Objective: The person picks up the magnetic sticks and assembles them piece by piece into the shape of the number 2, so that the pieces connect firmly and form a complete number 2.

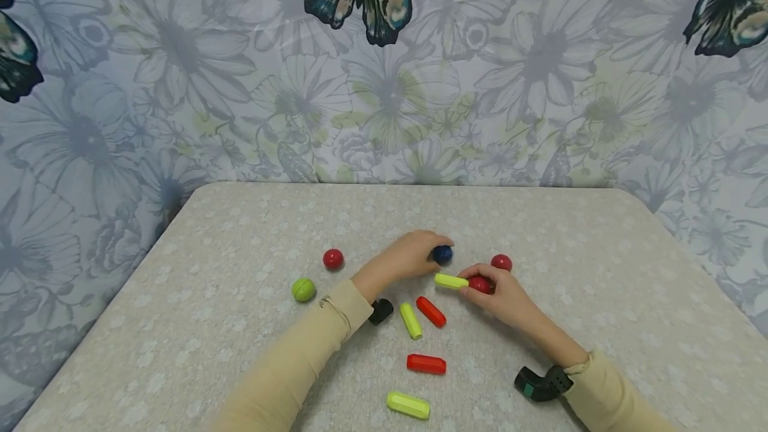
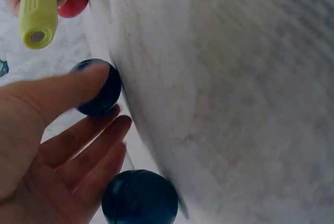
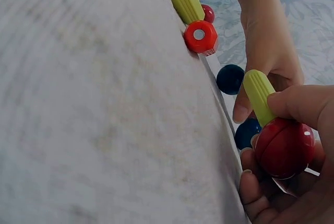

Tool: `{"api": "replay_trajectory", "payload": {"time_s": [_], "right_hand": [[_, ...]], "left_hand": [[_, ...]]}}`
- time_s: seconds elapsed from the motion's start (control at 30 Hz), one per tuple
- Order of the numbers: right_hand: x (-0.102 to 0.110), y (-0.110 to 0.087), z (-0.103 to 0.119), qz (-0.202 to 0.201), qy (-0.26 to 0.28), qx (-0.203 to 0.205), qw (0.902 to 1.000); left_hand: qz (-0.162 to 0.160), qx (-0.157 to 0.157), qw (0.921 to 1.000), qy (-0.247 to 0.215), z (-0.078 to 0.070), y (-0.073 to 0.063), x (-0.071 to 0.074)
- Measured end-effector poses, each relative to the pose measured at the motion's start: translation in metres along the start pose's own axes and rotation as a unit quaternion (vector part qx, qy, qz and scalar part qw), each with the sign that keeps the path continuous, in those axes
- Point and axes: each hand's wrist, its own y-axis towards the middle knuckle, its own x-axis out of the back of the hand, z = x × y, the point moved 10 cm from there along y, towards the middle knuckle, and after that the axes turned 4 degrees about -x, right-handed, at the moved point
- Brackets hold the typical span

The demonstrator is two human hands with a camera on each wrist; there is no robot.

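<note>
In the head view my left hand reaches to a dark blue ball, its fingers curled about the ball's far side. The thumb overlaps that blue ball in the left wrist view, and a second blue ball lies beside the fingers. My right hand grips a red ball with a yellow-green stick at its side. The right thumb presses where stick and ball meet. Behind this hand lies another red ball.
Nearer the table front lie two red sticks and two more yellow-green sticks. Left of my left forearm are a red ball and a green ball. A flowered cloth hangs behind the table.
</note>
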Motion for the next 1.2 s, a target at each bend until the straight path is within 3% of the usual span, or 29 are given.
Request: {"api": "replay_trajectory", "payload": {"time_s": [0.17,0.33,0.47,0.63,0.8,1.03,1.2], "right_hand": [[0.001,0.0,-0.002,-0.001,0.003,-0.011,0.9999],[0.001,0.0,-0.004,-0.005,-0.001,-0.02,0.9998],[0.003,0.0,-0.005,-0.012,-0.004,-0.023,0.9997],[0.003,0.0,-0.004,-0.007,0.01,-0.021,0.9997],[0.002,0.0,-0.002,-0.002,0.019,-0.008,0.9998],[-0.003,0.001,0.0,0.013,0.029,-0.003,0.9995],[-0.009,0.005,0.006,0.034,0.032,0.004,0.9989]], "left_hand": [[-0.025,0.015,0.9996,0.003,0.003,-0.004,0.007],[-0.061,0.029,0.9958,-0.061,0.005,-0.026,0.021],[-0.085,0.016,0.9882,-0.127,0.005,-0.044,0.03],[-0.092,0.013,0.9725,-0.214,0.011,-0.059,0.027],[-0.101,0.021,0.9626,-0.25,0.019,-0.066,0.021],[-0.088,0.022,0.956,-0.279,0.017,-0.069,0.014],[-0.083,0.019,0.9573,-0.276,0.014,-0.07,0.013]]}}
